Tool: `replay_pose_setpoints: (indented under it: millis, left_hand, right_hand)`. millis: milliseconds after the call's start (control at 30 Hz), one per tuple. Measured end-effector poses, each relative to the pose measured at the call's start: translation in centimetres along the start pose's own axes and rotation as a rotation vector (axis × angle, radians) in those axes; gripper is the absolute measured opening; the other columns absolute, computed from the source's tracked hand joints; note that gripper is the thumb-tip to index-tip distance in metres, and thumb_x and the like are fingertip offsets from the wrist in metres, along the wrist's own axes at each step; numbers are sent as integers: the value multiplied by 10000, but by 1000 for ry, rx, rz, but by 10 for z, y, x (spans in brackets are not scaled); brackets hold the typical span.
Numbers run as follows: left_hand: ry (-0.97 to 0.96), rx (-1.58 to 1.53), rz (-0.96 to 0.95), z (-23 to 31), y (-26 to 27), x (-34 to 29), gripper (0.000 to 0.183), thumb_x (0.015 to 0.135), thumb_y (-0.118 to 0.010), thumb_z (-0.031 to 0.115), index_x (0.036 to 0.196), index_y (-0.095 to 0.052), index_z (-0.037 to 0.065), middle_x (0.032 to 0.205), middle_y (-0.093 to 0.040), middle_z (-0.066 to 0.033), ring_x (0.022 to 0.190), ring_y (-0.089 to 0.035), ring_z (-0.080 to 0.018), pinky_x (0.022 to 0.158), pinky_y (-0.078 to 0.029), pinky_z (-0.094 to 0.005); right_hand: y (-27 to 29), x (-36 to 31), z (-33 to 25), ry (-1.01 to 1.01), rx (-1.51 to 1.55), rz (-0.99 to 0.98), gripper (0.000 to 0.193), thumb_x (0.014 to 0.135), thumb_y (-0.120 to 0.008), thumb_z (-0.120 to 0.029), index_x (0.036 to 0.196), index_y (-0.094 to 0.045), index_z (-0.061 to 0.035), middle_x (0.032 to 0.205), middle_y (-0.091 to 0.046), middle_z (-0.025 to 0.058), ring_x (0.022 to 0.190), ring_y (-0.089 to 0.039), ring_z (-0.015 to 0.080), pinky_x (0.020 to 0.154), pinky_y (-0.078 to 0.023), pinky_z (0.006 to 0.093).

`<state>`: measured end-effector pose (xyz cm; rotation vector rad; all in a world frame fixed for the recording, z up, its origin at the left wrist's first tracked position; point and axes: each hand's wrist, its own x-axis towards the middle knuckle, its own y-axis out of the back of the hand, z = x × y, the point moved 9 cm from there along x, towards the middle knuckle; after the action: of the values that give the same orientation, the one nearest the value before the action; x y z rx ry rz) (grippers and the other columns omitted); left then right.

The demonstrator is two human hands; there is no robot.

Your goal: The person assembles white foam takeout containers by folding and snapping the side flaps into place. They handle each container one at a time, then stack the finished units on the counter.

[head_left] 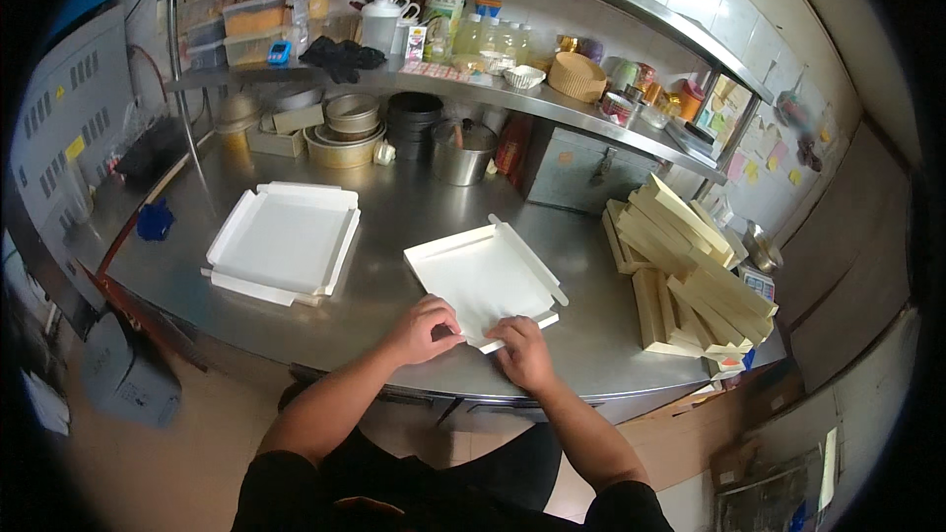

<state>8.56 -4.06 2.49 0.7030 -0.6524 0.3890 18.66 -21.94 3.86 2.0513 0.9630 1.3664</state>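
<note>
A white cardboard box (488, 271), shallow and partly folded, lies tilted on the steel table in front of me. Its far left walls stand up, while a long flap on the right side sticks out past the corners. My left hand (427, 331) pinches the box's near corner, thumb and fingers closed. Beside it, my right hand (522, 350) grips the near wall with its fingers over the edge. Fingertips partly hide the corner between the hands. Farther left rests a second white cardboard sheet (286, 236), its edges partly raised and its corner flaps spread.
Folded cream cardboard boxes (690, 271) are piled on the right of the steel table (394, 222). Behind stand a grey metal case (572, 169), a steel pot (463, 153) and several cake tins (345, 143). Above them runs a shelf (473, 89) of jars and bottles. A blue item (155, 221) lies left.
</note>
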Motion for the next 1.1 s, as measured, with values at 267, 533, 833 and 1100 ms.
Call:
replay_pose_setpoints:
  millis: [267,533,833,1100]
  left_hand:
    - [160,-10,-160,-3,-7,-5,443,783,-882,109,1094,-567,84,1030,-653,-101,979,-674,-318,862,-553,-422]
    - [169,141,-287,-2,-31,-6,389,871,-874,219,1105,-589,97,1134,-633,-102,1071,-649,-314,902,-559,-446]
    - [218,227,-269,-4,-21,-3,235,936,-784,258,830,-690,71,873,-732,-66,1000,-668,-292,840,-568,-447]
    - [278,303,-239,7,-32,-10,232,936,-792,279,827,-700,95,853,-730,-69,954,-683,-295,819,-560,-459]
  right_hand:
    - [3,35,-44,177,-137,-154,202,876,-795,-119,1078,-798,-132,1057,-751,48,1065,-700,298,997,-501,459]
    - [-72,54,42,-38,64,-499,125,946,-782,-271,980,-791,-151,1036,-757,54,1047,-699,326,942,-516,487]
    - [-20,36,49,-62,-5,-286,369,806,-972,-341,931,-746,-77,906,-729,104,881,-685,322,794,-547,443]
    - [5,27,92,-154,-133,-444,255,927,-863,-330,982,-792,-91,995,-781,97,978,-726,378,938,-563,477]
